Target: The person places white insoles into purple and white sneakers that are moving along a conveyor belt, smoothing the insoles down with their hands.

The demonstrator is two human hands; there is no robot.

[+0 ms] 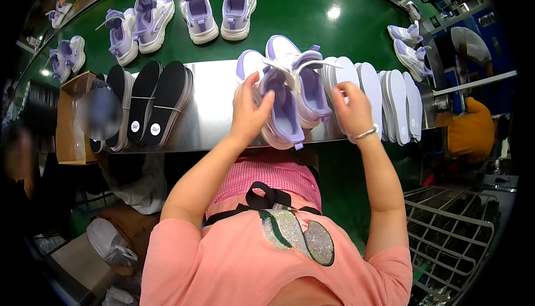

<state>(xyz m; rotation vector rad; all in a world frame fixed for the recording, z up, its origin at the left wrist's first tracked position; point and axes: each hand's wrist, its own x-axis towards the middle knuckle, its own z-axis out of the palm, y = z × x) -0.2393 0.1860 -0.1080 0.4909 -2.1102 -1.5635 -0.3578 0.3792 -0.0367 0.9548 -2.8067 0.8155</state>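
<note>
A pair of white and lilac sneakers stands before me at the metal ledge, heels toward me and tongues raised. My left hand grips the outer side of the left sneaker, with the thumb at its collar. Touching it on the right is the other sneaker. To the right of the pair, my right hand hovers over white insoles, its fingers curled in. Whether anything sits between those fingers is hidden. A bracelet circles the right wrist.
Black insoles lie in banded stacks on the left of the metal ledge, beside a cardboard box. More sneakers stand on the green surface. A wire rack is at lower right. Other people work nearby.
</note>
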